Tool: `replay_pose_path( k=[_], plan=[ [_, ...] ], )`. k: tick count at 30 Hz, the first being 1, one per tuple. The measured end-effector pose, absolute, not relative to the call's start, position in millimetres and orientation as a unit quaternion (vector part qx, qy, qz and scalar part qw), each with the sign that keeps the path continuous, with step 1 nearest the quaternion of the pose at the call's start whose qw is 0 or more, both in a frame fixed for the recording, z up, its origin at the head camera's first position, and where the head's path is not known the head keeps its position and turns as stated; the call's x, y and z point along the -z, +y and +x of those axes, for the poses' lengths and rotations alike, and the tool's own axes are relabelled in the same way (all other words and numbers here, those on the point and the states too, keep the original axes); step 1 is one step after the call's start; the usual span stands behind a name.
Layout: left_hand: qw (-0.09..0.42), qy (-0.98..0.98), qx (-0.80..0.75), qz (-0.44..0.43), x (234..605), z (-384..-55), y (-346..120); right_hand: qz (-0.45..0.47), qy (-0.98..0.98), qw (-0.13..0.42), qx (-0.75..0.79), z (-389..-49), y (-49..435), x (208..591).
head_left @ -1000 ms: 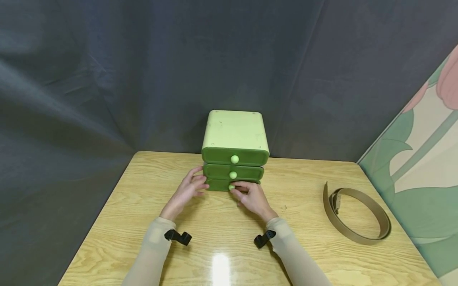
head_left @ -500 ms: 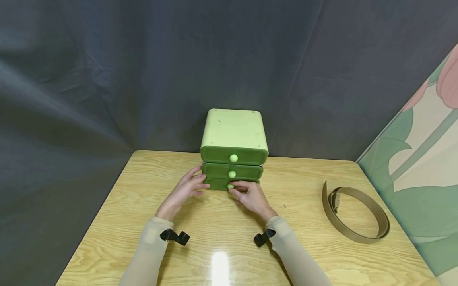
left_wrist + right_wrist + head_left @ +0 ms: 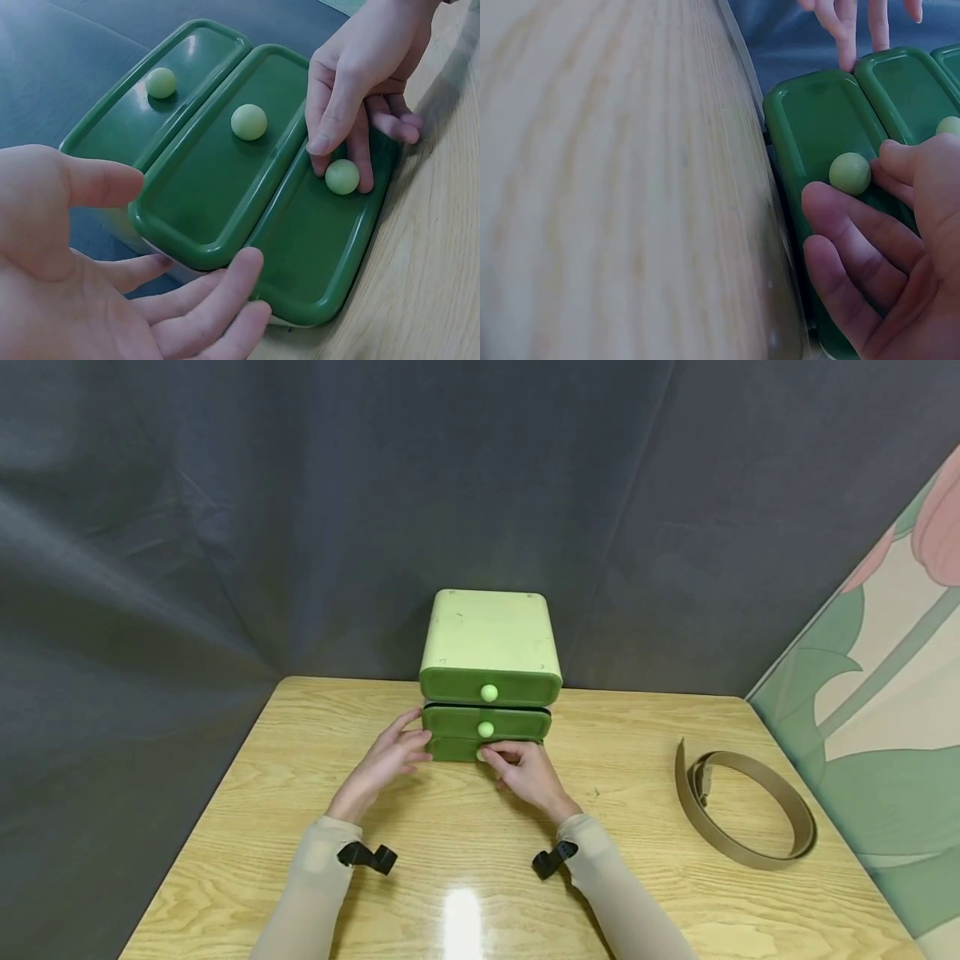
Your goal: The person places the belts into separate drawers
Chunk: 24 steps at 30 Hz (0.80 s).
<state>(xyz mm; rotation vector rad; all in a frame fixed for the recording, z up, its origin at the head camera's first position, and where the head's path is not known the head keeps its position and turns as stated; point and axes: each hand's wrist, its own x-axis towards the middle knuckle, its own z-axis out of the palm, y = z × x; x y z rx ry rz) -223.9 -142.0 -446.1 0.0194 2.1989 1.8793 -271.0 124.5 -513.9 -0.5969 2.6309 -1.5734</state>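
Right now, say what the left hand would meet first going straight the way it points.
Probably the left end of the lowest drawer; the left hand looks very close, perhaps touching, but depth is unclear.

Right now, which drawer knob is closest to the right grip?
The bottom drawer knob: the right grip pinches it, while the middle knob and top knob sit higher, untouched.

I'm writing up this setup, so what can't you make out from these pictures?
Drawer insides: behind the green fronts, all views.
Bottom drawer, partly: behind the right hand, head view.
Top drawer: mostly cut off by the right edge, right wrist view.
Belt buckle details: too small, head view.
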Motion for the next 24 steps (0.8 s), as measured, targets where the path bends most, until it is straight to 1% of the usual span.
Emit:
replay_pose_path(
  k=[6, 9, 17, 24],
  plan=[
    [0.138, 0.762, -0.632, 0.005, 446.1, -224.5, -144.2, -0.190, 0.843, 0.009, 0.503, -269.6, 123.9, 512.6],
    [0.136, 0.760, -0.636, 0.009, 446.2, -224.6, -143.5, -0.189, 0.842, 0.007, 0.505, -269.0, 123.0, 512.1],
    [0.113, 0.750, -0.652, 0.000, 447.7, -224.7, -140.0, -0.192, 0.842, 0.001, 0.504, -267.9, 122.9, 513.3],
    [0.094, 0.744, -0.662, -0.002, 449.0, -225.6, -139.5, -0.199, 0.836, 0.007, 0.511, -268.3, 124.5, 512.1]
  ],
)
